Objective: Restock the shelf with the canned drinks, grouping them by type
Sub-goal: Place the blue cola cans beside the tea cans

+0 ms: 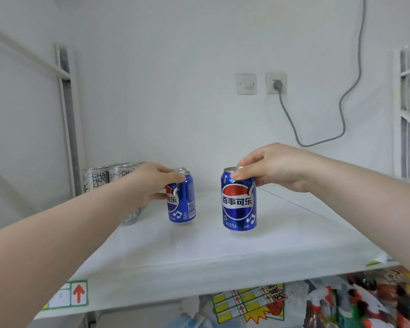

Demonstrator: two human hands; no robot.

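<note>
- You are standing at a small shop's stock shelf (199, 256): blue cola cans (239, 200) and silver cans (96, 178) are sitting in groups.
- At 5 o'clock, packaged snacks (365, 301) are crowding the lower tier.
- At 7 o'clock, an arrow label (78, 293) is marking the edge.

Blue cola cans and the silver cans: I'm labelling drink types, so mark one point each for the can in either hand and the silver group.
Left-hand cola can (184, 204), head view, barcode side.
Right-hand cola can (239, 202), head view, front logo.
Silver cans (97, 178), head view, printed lettering.
</note>
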